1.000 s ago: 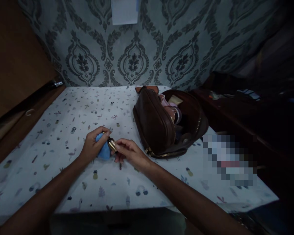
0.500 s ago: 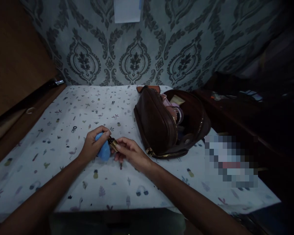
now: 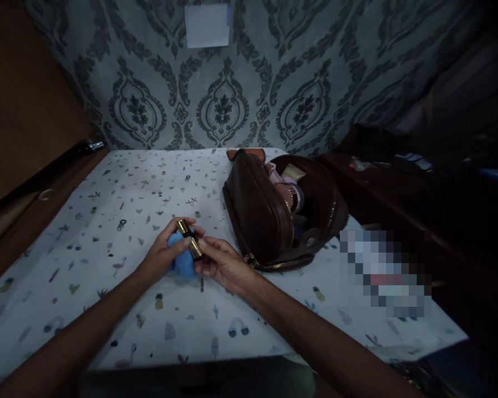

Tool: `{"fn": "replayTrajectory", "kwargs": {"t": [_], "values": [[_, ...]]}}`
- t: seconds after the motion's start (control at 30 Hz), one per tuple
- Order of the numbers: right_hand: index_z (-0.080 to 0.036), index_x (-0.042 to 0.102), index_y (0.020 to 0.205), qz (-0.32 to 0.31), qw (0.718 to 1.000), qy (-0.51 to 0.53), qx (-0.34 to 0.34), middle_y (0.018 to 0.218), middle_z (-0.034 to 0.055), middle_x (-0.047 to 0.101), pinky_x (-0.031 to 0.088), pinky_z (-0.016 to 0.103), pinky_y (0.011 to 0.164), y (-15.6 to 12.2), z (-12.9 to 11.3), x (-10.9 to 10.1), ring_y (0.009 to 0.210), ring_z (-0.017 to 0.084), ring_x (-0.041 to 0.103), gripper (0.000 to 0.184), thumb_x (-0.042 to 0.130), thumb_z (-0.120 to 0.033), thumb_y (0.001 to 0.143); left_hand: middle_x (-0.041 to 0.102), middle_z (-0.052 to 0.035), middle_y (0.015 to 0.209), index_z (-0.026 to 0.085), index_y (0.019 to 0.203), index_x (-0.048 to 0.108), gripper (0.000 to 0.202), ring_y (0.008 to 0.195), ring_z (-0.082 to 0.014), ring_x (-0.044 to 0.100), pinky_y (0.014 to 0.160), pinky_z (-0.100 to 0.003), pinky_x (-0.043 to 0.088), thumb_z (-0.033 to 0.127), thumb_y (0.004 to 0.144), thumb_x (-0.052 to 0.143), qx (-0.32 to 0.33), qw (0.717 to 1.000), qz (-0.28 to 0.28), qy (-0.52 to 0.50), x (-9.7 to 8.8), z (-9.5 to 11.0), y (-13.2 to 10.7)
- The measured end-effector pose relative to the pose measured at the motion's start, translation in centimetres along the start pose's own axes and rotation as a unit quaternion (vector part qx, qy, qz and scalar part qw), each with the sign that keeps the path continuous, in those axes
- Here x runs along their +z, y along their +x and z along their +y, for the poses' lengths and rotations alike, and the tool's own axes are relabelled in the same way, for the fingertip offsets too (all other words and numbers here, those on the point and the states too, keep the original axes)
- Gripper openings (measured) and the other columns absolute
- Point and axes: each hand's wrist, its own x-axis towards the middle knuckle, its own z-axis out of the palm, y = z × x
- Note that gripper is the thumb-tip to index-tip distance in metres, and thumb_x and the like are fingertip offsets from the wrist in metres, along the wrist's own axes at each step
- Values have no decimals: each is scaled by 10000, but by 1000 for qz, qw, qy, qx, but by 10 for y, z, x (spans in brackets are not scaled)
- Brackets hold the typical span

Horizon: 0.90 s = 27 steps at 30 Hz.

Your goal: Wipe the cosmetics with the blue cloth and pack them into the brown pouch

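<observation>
My left hand (image 3: 166, 250) is closed around a soft blue cloth (image 3: 185, 265) and the upper part of a small gold-and-black lipstick tube (image 3: 194, 247). Its thumb lies across the tube. From the right, my right hand (image 3: 224, 262) pinches the tube's lower gold end between thumb and fingers. Both hands are just above the patterned table cover. To the right of them stands a dark brown leather bag (image 3: 259, 213), unzipped, with pink items and a round compact-like thing (image 3: 295, 196) showing inside.
A white cover (image 3: 149, 188) with small printed figures lies over the table. A blurred-out item (image 3: 385, 276) is at the right edge. Dark furniture (image 3: 382, 193) borders the right side, a wooden panel (image 3: 33, 110) the left. Patterned wallpaper with a white sheet (image 3: 207, 26) is behind.
The lipstick tube has turned in my hands, and its gold upper end now shows above my left thumb. The whole view has shifted slightly; the bag stays put.
</observation>
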Motion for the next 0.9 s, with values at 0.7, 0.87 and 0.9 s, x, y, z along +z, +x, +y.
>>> {"fn": "replayTrajectory", "kwargs": {"t": [0.7, 0.87, 0.9], "values": [[-126, 679, 903, -71, 994, 35, 69, 735, 58, 740, 373, 189, 456, -2, 0, -5, 520, 81, 580, 354, 785, -448, 798, 552, 73, 642, 231, 913, 532, 428, 460, -96, 529, 427, -203, 450, 612, 791, 686, -14, 989, 144, -2, 2, 6, 0], [-138, 665, 923, -66, 995, 5, 75, 722, 59, 738, 384, 192, 460, -2, 2, -4, 523, 91, 594, 427, 771, -528, 787, 526, 61, 643, 221, 811, 544, 411, 504, -100, 489, 469, -207, 416, 617, 814, 653, 9, 984, 169, 63, 0, 9, 1], [-150, 650, 924, -63, 996, -5, 67, 726, 48, 739, 392, 189, 470, -2, 1, -3, 534, 91, 601, 433, 801, -519, 756, 518, 57, 635, 213, 770, 542, 424, 520, -100, 476, 491, -209, 416, 621, 817, 647, 20, 981, 174, 81, 0, 9, 2]]}}
